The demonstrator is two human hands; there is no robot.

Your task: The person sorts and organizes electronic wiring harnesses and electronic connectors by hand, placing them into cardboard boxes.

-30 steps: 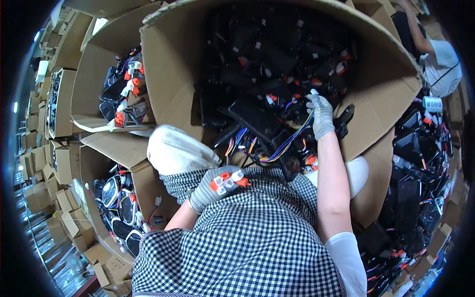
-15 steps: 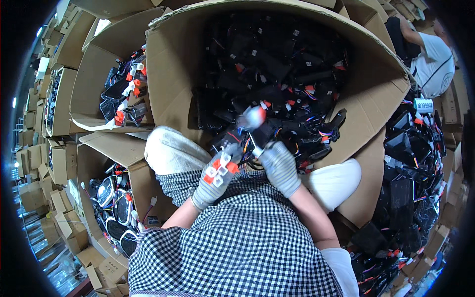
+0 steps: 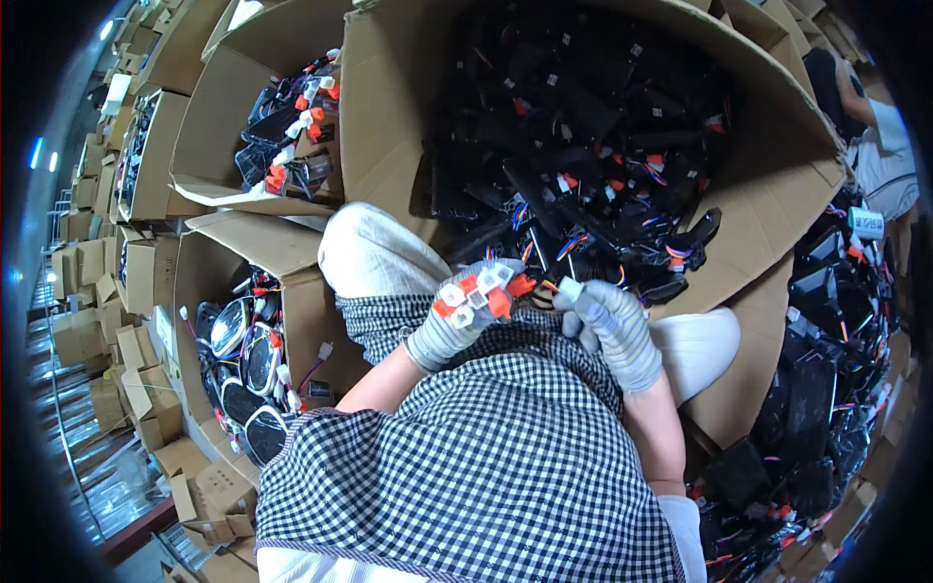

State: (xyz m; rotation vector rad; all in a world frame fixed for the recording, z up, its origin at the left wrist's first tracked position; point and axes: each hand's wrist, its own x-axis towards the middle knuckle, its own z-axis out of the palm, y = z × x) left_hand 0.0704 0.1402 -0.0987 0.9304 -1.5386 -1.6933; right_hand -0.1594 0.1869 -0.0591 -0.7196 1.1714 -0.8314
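Note:
My left hand [image 3: 443, 338], in a striped grey glove, is closed around a bunch of white and red wire connectors [image 3: 477, 296]. Their coloured wires run toward black boxy units just beyond the hand. To the right of it, my right hand [image 3: 622, 335], gloved alike, pinches a pale wire connector [image 3: 571, 289] between thumb and fingers. Thin coloured wires come out of this connector. Both hands are over my lap, at the near side of a large cardboard box [image 3: 768, 194] heaped with black units [image 3: 583, 117] and their wires.
On the left, one carton [image 3: 209, 117] holds black units with red and white connectors. Below it, another carton [image 3: 301, 321] contains rounded black parts with pale rims [image 3: 260, 358]. More wired black units [image 3: 807, 408] are piled at right. A person [image 3: 884, 155] is at the far right.
The blurred red-and-white connector near the hands is no longer apart from the bunch. My right hand now pinches a pale connector. The view has shifted, moving the scene rightward and slightly up.

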